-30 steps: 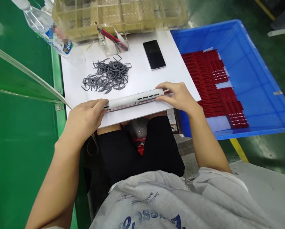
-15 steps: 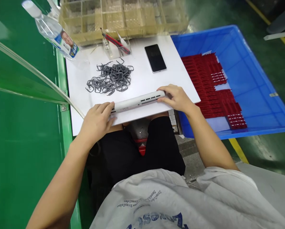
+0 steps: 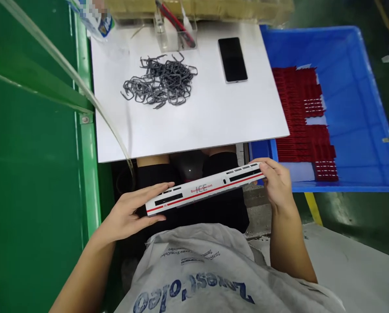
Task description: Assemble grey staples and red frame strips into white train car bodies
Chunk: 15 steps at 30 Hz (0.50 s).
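Both my hands hold a white model ICE train carriage point(image 3: 204, 189) with a red stripe, dark windows and "Bordrestaurant" lettering. My left hand point(image 3: 129, 213) wraps its near end, and my right hand point(image 3: 275, 180) grips its far end. The carriage is tilted above my lap, just off the front edge of a white board point(image 3: 194, 130). On that board lies a tangled pile of dark grey bent wire pieces point(image 3: 160, 80), beyond reach of both hands. A black smartphone point(image 3: 232, 59) lies face up to its right.
A blue plastic crate point(image 3: 360, 87) to the right holds rows of red moulded parts point(image 3: 301, 121). A clear acrylic holder point(image 3: 174, 34) with tools and a water bottle point(image 3: 93, 15) stand at the far edge. A green bench frame point(image 3: 86, 152) runs along the left.
Both hands have lifted the carriage off the board toward my lap and rolled it, so its red-striped side now faces up. The view has also shifted slightly.
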Motion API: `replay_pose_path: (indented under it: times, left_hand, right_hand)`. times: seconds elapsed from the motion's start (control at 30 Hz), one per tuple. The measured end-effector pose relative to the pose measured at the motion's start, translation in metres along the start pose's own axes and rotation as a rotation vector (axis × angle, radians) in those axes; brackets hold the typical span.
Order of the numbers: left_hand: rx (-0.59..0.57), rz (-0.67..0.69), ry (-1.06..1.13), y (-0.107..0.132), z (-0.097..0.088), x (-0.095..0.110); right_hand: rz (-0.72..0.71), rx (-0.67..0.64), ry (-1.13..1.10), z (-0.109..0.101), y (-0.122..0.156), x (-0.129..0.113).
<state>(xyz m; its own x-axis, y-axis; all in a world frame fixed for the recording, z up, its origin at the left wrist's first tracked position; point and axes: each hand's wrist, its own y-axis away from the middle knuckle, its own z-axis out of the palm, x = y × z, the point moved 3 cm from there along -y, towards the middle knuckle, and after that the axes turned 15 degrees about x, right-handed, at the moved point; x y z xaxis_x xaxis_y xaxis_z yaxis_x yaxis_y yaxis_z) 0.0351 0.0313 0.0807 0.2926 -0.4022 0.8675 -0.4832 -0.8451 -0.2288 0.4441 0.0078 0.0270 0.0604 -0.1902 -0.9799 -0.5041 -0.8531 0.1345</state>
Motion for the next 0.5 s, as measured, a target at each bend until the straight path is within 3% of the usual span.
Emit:
replay_pose_path:
  times: [0.17,0.3,0.4,0.5]
  left_hand:
    - [-0.026,0.028,0.072,0.014,-0.003,0.001]
    - [0.043,0.017,0.093,0.025,-0.010,-0.001]
    - [0.095,0.010,0.138,0.036,-0.016,-0.005]
    - [0.135,-0.007,0.175,0.046,-0.021,-0.009]
  right_hand:
    - [0.048,-0.031,-0.002,0.009,0.006,0.008]
    - [0.003,-0.089,0.021,0.016,0.010,0.005]
    - [-0.224,-0.144,0.114,0.019,0.016,-0.012]
    - [-0.658,-0.126,0.314,0.026,0.031,-0.046]
